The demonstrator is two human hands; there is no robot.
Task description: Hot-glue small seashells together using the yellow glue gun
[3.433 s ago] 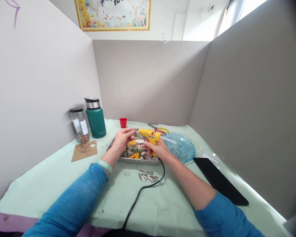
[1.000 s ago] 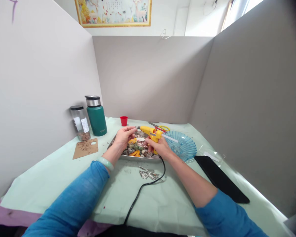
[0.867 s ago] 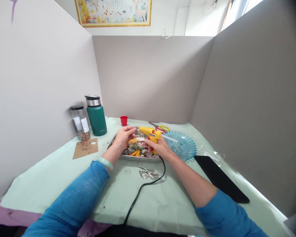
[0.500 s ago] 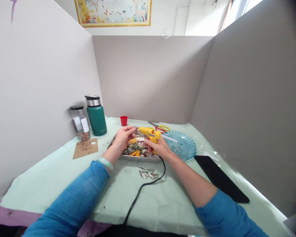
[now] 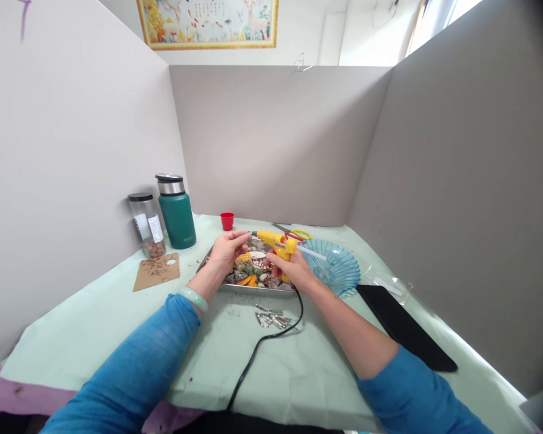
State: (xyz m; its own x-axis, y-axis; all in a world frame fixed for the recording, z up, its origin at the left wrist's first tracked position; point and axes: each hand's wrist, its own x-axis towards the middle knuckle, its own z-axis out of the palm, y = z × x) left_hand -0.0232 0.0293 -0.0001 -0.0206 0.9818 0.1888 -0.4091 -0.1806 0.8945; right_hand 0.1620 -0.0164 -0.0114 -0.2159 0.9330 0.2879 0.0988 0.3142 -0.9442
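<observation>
My right hand [image 5: 291, 267] is wrapped round the handle of a yellow hot glue gun [image 5: 274, 239], with a clear glue stick [image 5: 312, 251] jutting from its back. The gun's nozzle points left, close by the fingertips of my left hand [image 5: 230, 249]. Those fingertips are pinched together; whatever they hold is too small to make out. Below both hands sits a metal tray [image 5: 253, 290] filled with stones, green bits and orange-yellow pieces. In front of the tray lies a small pile of silvery clips [image 5: 274, 317]. A black cord [image 5: 257, 345] runs from the gun toward the table's near edge.
A blue glass plate [image 5: 339, 265], scissors [image 5: 298, 234] and a red cup [image 5: 227, 221] are around the tray. At left stand a green bottle [image 5: 177, 217] and a clear jar [image 5: 148, 229] behind a brown card [image 5: 157, 271]. A black slab [image 5: 407, 328] lies right; grey panels enclose the table.
The glue gun has shifted slightly to the right, its nozzle now a little away from my left fingertips. My left hand stays nearly still.
</observation>
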